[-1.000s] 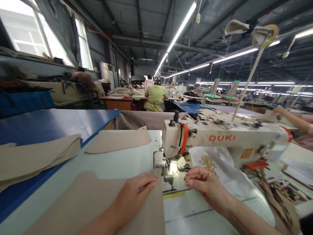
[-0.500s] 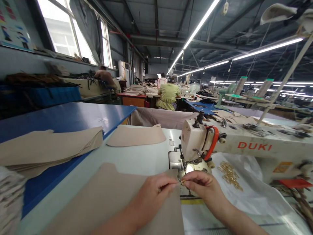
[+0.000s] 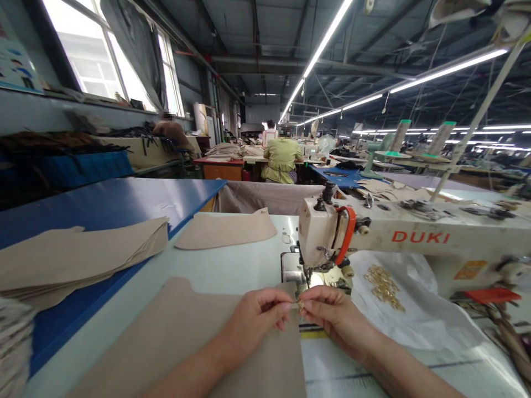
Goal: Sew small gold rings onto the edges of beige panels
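My left hand (image 3: pixel 254 323) and my right hand (image 3: pixel 334 315) meet in front of the sewing machine's needle. Their fingertips pinch a small gold metal ring (image 3: pixel 300 305) between them. A flat beige cut piece of material (image 3: pixel 178 326) lies under my left hand and forearm, its edge close to the ring. A sewing machine head marked DUKI (image 3: pixel 373 237) stands just beyond my right hand. Several more gold rings lie in a loose heap (image 3: pixel 384 287) on a white plastic sheet (image 3: pixel 418 315), to the right of my right hand.
A stack of beige pieces (image 3: pixel 70 260) lies on a blue board at left, with another beige piece (image 3: pixel 226 231) beyond. A striped bundle (image 3: pixel 14 348) sits at the lower left corner. Co-workers (image 3: pixel 282 160) sit at machines farther back.
My hands have come together, and the small ring once held by my right hand alone now sits between both hands' fingertips. The view has swung left and the machine appears farther right.
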